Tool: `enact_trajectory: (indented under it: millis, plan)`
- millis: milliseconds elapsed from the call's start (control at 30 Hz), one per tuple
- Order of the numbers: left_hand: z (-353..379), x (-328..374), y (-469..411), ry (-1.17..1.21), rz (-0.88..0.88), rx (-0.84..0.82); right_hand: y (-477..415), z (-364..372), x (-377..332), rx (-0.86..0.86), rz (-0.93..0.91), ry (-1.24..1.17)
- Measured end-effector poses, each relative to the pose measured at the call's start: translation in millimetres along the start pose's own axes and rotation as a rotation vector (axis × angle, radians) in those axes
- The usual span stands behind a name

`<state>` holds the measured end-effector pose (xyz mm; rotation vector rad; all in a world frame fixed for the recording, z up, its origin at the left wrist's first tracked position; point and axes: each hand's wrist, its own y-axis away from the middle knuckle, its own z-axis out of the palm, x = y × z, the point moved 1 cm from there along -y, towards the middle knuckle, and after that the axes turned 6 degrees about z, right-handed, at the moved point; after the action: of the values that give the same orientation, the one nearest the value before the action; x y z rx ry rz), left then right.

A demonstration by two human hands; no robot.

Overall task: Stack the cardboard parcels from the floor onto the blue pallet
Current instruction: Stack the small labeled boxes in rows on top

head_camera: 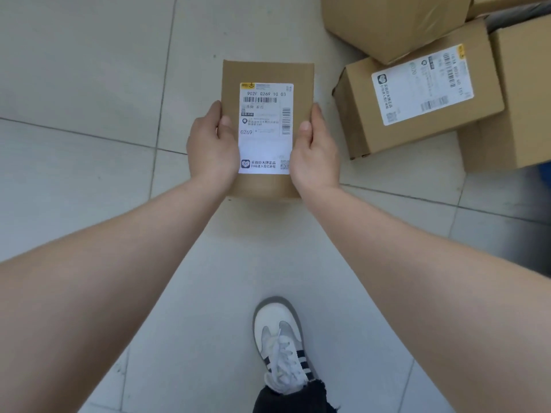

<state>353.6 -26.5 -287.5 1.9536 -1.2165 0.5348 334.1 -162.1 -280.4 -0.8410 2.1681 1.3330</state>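
A small flat cardboard parcel (pixel 267 73) with a white shipping label is held up in front of me, above the tiled floor. My left hand (pixel 210 147) grips its left edge, thumb on top. On the opposite edge my right hand (pixel 316 150) grips the same way. To the right stand more cardboard parcels: a labelled one (pixel 387 126), a larger one behind it (pixel 393 22) and another at the right edge (pixel 524 93). A sliver of blue (pixel 544 174) shows at the right edge below them; I cannot tell if it is the pallet.
Pale floor tiles (pixel 83 84) spread to the left and ahead. My foot in a white laced shoe (pixel 280 344) stands on the floor below the parcel.
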Motion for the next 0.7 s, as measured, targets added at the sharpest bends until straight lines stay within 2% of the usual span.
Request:
enact_trajectory:
  millis: [300, 700]
  plan:
    - [-29, 68, 64, 0.281, -0.033, 0.088, 50, -70, -32, -0.004, -0.076, -0.041]
    - [-49, 243, 165, 0.551, 0.089, 0.131, 130, -245, -118, 0.074, -0.228, -0.049]
